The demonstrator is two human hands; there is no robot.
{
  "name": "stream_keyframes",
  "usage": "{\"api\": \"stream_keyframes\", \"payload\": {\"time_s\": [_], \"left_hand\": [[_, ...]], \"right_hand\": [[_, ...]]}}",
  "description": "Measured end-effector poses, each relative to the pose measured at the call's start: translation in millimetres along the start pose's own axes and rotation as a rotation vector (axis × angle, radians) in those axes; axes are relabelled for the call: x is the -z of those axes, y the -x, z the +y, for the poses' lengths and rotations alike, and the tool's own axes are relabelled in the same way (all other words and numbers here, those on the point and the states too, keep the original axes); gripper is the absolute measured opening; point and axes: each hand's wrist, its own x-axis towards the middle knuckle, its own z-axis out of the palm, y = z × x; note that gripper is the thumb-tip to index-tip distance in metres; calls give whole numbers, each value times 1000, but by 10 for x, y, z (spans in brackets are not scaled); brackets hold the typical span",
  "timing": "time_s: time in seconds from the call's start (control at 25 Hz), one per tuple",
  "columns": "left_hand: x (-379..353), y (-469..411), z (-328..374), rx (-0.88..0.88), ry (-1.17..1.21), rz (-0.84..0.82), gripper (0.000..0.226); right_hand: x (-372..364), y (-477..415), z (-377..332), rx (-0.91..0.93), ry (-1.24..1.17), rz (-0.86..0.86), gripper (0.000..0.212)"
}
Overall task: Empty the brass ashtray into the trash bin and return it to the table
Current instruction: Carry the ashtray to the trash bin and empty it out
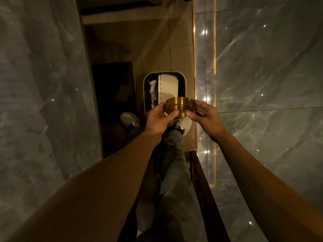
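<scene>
A round brass ashtray point(178, 106) is held between both hands, tipped on its side so its outer wall faces me. My left hand point(160, 119) grips its left edge with fingers and thumb. My right hand point(205, 116) pinches its right edge. It hangs over the near end of an open rounded-rectangular trash bin point(181, 79) on the floor, which holds pale paper and a dark liner. The ashtray's inside is hidden from me.
Grey marble walls point(262, 67) rise on both sides, the right one with a lit gold strip. My feet in pale shoes point(130, 119) stand just before the bin. A dark cabinet point(113, 88) sits left of the bin, and a dark wooden edge point(201, 180) runs at lower right.
</scene>
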Motion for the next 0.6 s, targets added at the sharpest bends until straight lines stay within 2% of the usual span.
{"api": "stream_keyframes", "payload": {"time_s": [0.12, 0.24, 0.36, 0.44, 0.6], "left_hand": [[15, -395, -231, 37, -16, 15, 49], [69, -716, -402, 44, -69, 6, 39], [99, -999, -505, 89, -140, 83, 22], [87, -1181, -555, 152, -92, 143, 10], [22, -1464, -658, 224, -39, 216, 27]], "right_hand": [[-45, -315, 294, -30, -12, 18, 33], [-101, -641, 585, -76, -29, 17, 29], [-181, -904, 846, -143, -38, 52, 39], [-253, -1052, 962, -211, -60, 83, 45], [-377, -1282, 1117, -234, -41, 154, 46]]}}
